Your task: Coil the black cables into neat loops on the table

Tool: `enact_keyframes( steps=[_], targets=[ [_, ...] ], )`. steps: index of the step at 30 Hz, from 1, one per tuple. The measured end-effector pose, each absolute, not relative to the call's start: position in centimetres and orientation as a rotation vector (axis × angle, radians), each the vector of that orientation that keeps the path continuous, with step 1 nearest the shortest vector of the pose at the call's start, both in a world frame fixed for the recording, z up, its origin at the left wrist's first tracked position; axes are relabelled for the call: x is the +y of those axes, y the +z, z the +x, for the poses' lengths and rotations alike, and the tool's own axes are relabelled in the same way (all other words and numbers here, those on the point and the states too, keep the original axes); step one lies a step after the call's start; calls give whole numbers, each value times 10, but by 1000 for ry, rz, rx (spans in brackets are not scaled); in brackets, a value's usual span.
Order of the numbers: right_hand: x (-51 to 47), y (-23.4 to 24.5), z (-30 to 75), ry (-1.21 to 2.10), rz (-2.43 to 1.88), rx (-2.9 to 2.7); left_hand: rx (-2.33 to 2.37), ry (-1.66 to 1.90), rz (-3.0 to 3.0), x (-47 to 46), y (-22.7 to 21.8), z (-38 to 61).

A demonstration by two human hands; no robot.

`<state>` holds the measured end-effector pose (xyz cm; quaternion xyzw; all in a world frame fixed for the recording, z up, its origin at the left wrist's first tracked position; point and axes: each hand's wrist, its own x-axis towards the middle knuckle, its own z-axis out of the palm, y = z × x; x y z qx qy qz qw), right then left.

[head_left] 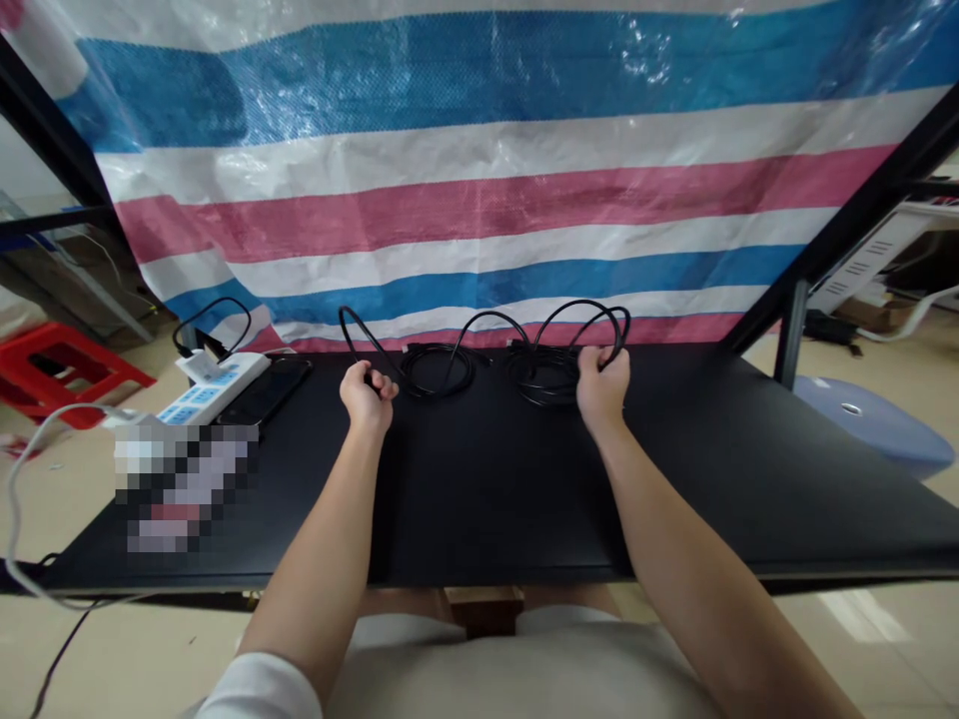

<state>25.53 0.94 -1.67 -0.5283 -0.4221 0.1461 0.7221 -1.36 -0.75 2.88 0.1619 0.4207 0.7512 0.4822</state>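
Observation:
My left hand (367,396) is closed around one part of a black cable (358,322), which arches up from the fist and runs back down toward the table. My right hand (601,384), also closed, grips loops of black cable (580,304) that rise over the knuckles. Between the hands, a round coil of black cable (439,392) lies on the black table (494,479). A second tangled coil (540,391) rests just left of my right hand. A raised strand (490,314) joins the two coils. Connector ends show near both coils, too small to identify.
A white power strip (214,391) with plugged-in adapters and a dark phone (274,387) sit at the table's left. A pixelated item (195,489) lies nearer me. A striped plastic sheet (479,230) hangs behind. Red stool (56,359) left, bluish stool (873,419) right.

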Motion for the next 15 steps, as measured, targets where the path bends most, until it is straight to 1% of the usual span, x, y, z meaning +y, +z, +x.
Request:
enact_keyframes(
  steps=[6, 9, 12, 15],
  targets=[
    [-2, -19, 239, 79, -1223, -1200, 1011, 1771, 630, -8, 15, 5],
    [-6, -18, 233, -10, -1303, -1214, 1012, 1687, 777, -9, 9, 11],
    [-8, -14, 232, 59, -1364, -1129, 1047, 1581, 893, -9, 4, 13],
    [-6, -8, 238, 198, -1269, -984, 1117, 1536, 946, -9, 3, 13]
  ],
)
